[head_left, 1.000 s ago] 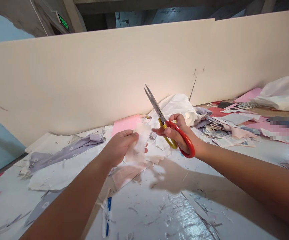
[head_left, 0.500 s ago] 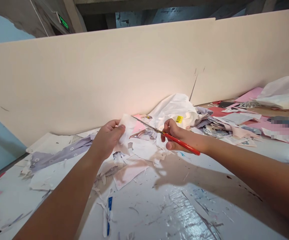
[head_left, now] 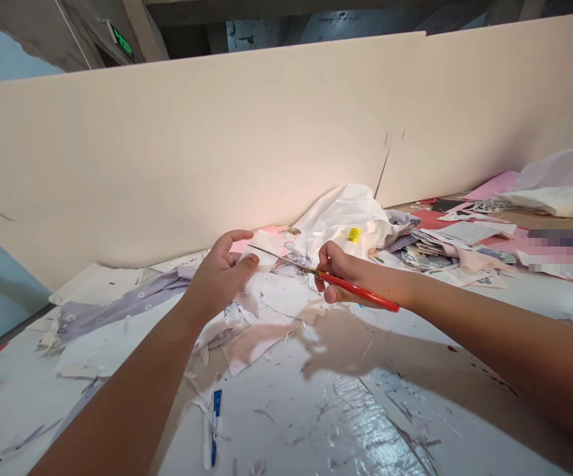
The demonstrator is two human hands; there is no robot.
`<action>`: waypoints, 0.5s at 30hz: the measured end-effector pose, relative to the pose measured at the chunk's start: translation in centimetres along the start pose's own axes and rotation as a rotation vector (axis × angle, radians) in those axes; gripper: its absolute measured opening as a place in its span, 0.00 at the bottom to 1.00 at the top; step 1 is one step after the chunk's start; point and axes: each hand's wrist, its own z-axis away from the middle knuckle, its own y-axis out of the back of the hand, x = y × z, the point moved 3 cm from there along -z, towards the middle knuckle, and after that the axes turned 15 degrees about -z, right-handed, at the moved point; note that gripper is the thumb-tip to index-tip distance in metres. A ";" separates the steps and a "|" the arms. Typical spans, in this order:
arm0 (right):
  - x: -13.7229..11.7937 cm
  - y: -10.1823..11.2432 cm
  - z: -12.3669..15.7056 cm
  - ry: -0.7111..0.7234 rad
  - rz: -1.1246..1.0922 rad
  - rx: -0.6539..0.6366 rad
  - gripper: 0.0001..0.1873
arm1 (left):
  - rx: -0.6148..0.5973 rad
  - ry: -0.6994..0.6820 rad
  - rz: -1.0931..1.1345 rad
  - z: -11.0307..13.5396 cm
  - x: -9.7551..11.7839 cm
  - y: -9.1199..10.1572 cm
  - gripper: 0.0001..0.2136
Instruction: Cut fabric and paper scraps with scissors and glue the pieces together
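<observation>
My left hand (head_left: 221, 274) holds a small, thin white piece of cloth or paper (head_left: 250, 285). Its index finger and thumb are spread along the piece, and the other fingers are hidden. My right hand (head_left: 342, 266) grips scissors with red handles (head_left: 360, 291). Their narrow metal blades point left and lie across the white piece near the left thumb. Whether the blades are cutting into it I cannot tell. Beneath both hands lie loose white and pink scraps (head_left: 286, 296).
A light board (head_left: 191, 152) stands upright along the back. A white bag with a yellow label (head_left: 345, 215) leans there. Layered scraps (head_left: 445, 254) lie at right, lilac cloth (head_left: 127, 305) at left, and a blue-and-white strip (head_left: 215, 423) in front.
My left thumb and index finger have spread further apart, and the white piece has tilted lower. The scissors have shifted slightly left and down, with their blades now across the piece.
</observation>
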 end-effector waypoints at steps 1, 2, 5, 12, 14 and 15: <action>0.1 -0.1 0.0 0.005 -0.002 0.005 0.27 | 0.000 -0.010 -0.007 0.1 0.1 -0.1 0.21; 0.1 -0.1 0.0 0.014 -0.002 0.009 0.27 | 0.000 -0.017 -0.005 0.1 0.3 -0.2 0.22; 0.2 -0.3 0.1 0.028 0.008 -0.024 0.24 | -0.002 -0.013 0.008 0.4 0.7 -0.4 0.27; 0.0 -0.4 0.1 0.014 0.037 -0.085 0.21 | 0.032 0.006 -0.050 0.7 1.5 -0.6 0.29; -0.1 -0.5 0.1 0.006 0.025 -0.078 0.20 | 0.026 0.001 -0.059 0.6 1.5 -0.6 0.29; -0.1 -0.5 0.1 0.000 0.017 -0.079 0.20 | 0.029 0.001 -0.062 0.6 1.5 -0.6 0.29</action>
